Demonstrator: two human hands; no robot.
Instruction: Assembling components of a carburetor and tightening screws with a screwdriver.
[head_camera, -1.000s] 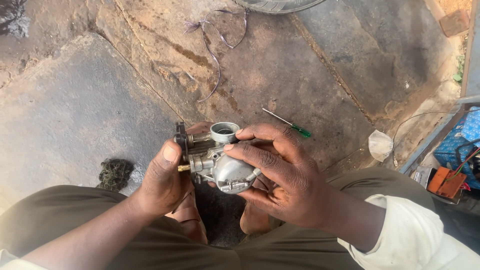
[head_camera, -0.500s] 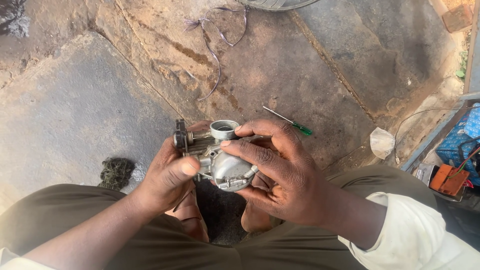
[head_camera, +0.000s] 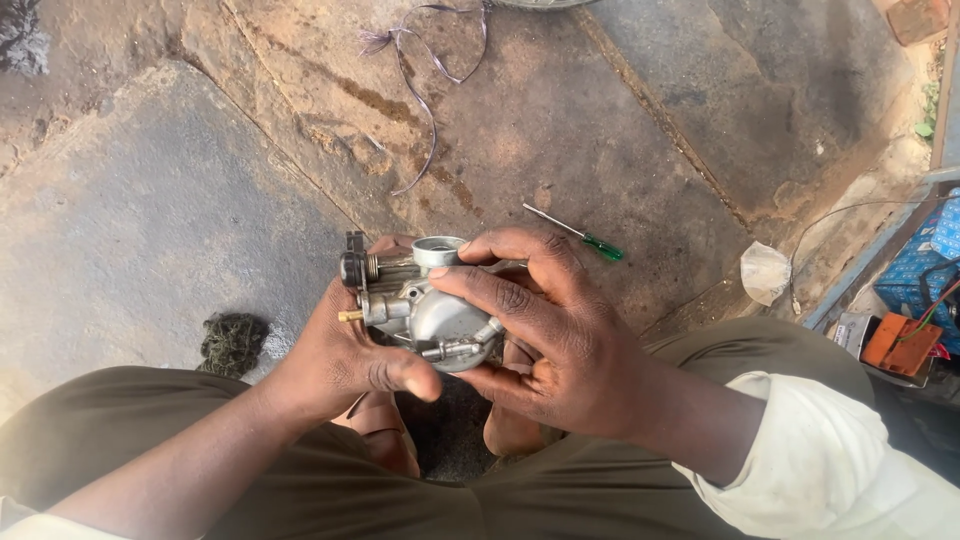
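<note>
Both hands, left (head_camera: 345, 360) and right (head_camera: 560, 340), clasp a metal carburetor (head_camera: 425, 305) above cracked stone ground (head_camera: 150, 220); screwdriver (head_camera: 575, 233) nearby.

We count two hands, a left hand (head_camera: 345, 360) and a right hand (head_camera: 560, 340), and between them one metal carburetor (head_camera: 420, 305). At two o'clock from it lies one green-handled screwdriver (head_camera: 580, 235). At twelve o'clock we see one loose strand of wire (head_camera: 425, 100). At nine o'clock sits one dark rag (head_camera: 232, 342), and at three o'clock one crumpled pale wrapper (head_camera: 765, 272).
</note>
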